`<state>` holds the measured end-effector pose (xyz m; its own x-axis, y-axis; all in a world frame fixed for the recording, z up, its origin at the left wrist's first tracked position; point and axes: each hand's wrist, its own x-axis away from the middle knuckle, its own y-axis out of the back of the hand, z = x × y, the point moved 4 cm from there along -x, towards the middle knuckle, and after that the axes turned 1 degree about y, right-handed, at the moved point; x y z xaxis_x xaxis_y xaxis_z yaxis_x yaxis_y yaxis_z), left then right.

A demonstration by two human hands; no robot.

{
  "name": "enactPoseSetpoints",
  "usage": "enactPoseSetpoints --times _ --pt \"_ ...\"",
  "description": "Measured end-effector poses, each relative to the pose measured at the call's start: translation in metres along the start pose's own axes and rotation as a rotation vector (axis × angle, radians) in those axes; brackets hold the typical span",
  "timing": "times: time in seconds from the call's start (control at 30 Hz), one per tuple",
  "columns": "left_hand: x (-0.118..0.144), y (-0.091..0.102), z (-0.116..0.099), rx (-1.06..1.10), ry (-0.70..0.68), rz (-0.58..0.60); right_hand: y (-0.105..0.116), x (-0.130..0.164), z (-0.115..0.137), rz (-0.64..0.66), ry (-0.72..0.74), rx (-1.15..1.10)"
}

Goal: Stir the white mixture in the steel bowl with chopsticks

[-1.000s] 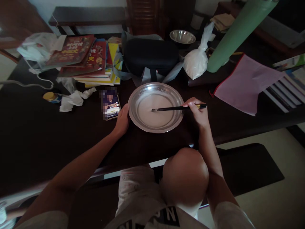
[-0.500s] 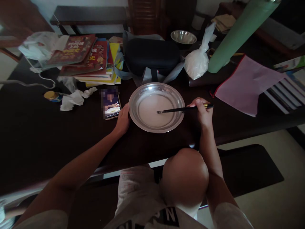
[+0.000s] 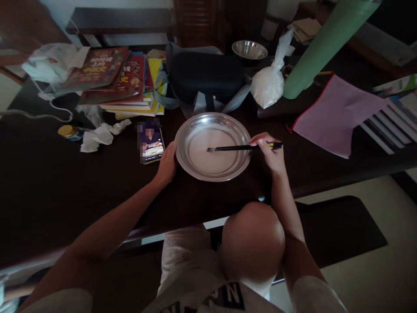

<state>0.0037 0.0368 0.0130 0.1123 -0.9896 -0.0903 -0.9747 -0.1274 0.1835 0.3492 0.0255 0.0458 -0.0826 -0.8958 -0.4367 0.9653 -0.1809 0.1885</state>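
- Near edge: bare dark surface (image 3: 65, 182) lies in front of the metal plate (image 3: 195, 126).
- Left hand (image 3: 167, 165): fingers loosely curled against the plate's left rim.
- Right hand (image 3: 272, 153): fingers closed on black chopsticks (image 3: 234, 148), tips in white liquid mid-plate.
- Beside left rim: phone (image 3: 150, 142).
- Far side: black case (image 3: 206, 76), white bag (image 3: 269, 84) crowd the plate.

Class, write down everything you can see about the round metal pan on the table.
The metal pan is round, shallow and shiny, like steel, with a wide sloping rim. It sits flat on the dark table, beside a phone. A thin layer of pale whitish liquid covers its flat bottom. The left hand rests against its left rim. Dark chopsticks, held by the right hand, reach in from the right, tips near the middle.
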Motion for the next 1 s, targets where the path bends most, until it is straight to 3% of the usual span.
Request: enactPoseSetpoints --times 0.13,0.3,0.43,0.6,0.77,0.93,1.0 --pt "-0.001 0.0 0.001 0.003 0.022 0.005 0.003 0.001 0.003 -0.094 -0.023 -0.05" --pt "-0.002 0.0 0.006 0.032 0.037 -0.033 -0.002 -0.001 0.003 -0.003 -0.009 -0.046" --pt "-0.003 -0.001 0.013 0.074 0.044 -0.005 0.005 -0.001 -0.002 -0.12 -0.005 -0.08" --pt "-0.004 0.0 0.016 0.072 0.014 -0.01 -0.001 0.0 -0.002 0.01 0.013 -0.047" --pt "-0.005 -0.001 0.017 0.078 -0.022 0.008 0.007 0.0 -0.006 -0.105 0.004 -0.046" --pt "-0.005 0.0 0.015 0.045 -0.028 0.0 0.001 -0.001 -0.005 0.008 -0.002 -0.055" --pt "-0.005 0.0 0.015 0.042 -0.016 -0.009 0.002 -0.001 -0.005 -0.032 -0.003 -0.03"
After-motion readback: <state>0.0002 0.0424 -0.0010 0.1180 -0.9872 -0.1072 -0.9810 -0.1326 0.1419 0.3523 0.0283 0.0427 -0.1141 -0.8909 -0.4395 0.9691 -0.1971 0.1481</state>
